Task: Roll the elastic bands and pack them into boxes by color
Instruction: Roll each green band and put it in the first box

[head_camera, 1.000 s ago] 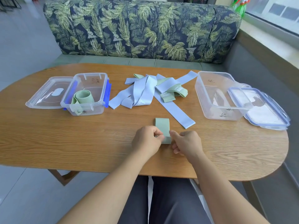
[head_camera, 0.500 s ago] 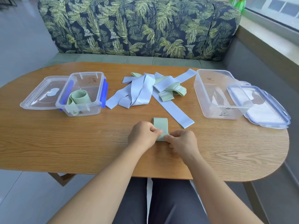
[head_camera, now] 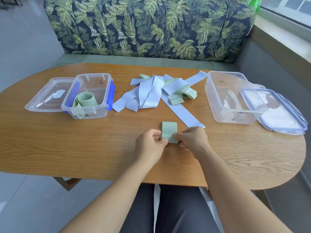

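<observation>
Centre frame, the left hand (head_camera: 150,143) and right hand (head_camera: 191,140) both pinch the near end of the green elastic band (head_camera: 169,131), apparently rolling it. The left-side box (head_camera: 90,105) already holds a green roll (head_camera: 86,100), likely its destination.

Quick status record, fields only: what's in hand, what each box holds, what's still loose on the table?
In hand: green band lying on the table, near end pinched by left hand and right hand
Left box: open, one rolled green band inside
Right box: open, no bands inside
Loose pile: blue and green bands tangled between the boxes
Lids: left lid and right lid off, beside their boxes
</observation>
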A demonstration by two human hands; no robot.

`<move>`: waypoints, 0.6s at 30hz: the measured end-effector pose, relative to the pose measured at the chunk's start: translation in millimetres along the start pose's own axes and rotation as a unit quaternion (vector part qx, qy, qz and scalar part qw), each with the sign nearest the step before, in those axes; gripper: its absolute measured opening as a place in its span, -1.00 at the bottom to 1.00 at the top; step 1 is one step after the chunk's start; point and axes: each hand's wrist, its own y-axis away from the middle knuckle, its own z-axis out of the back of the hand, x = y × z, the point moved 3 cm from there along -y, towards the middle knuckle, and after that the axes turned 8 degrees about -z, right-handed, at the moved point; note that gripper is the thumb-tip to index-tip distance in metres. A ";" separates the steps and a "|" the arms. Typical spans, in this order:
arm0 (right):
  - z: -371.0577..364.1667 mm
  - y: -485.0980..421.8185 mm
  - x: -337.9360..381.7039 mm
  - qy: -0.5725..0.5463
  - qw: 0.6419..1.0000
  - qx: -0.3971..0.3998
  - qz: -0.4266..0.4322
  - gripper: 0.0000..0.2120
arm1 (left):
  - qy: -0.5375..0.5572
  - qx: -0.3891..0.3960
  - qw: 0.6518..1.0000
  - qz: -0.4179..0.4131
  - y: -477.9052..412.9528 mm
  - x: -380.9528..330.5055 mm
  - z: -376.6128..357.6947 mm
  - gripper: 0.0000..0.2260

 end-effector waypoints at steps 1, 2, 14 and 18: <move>-0.4 -0.7 0.5 -0.001 1.000 -0.003 0.000 -0.80 | -0.008 -0.003 1.000 0.000 -2.0 -1.7 -1.6 -0.73; -0.8 -1.2 0.7 -0.002 1.000 -0.006 0.000 -0.81 | -0.019 -0.005 1.000 0.000 -3.9 -3.5 -2.8 -0.72; -1.8 -3.1 -5.0 -0.046 0.998 -0.024 0.019 -0.82 | -0.104 0.017 0.993 0.052 -30.8 -9.7 -3.4 -0.83; -3.3 -1.2 -8.0 -0.043 0.998 -0.026 0.045 -0.93 | -0.111 0.021 0.992 0.060 -39.8 -13.4 -2.9 -0.85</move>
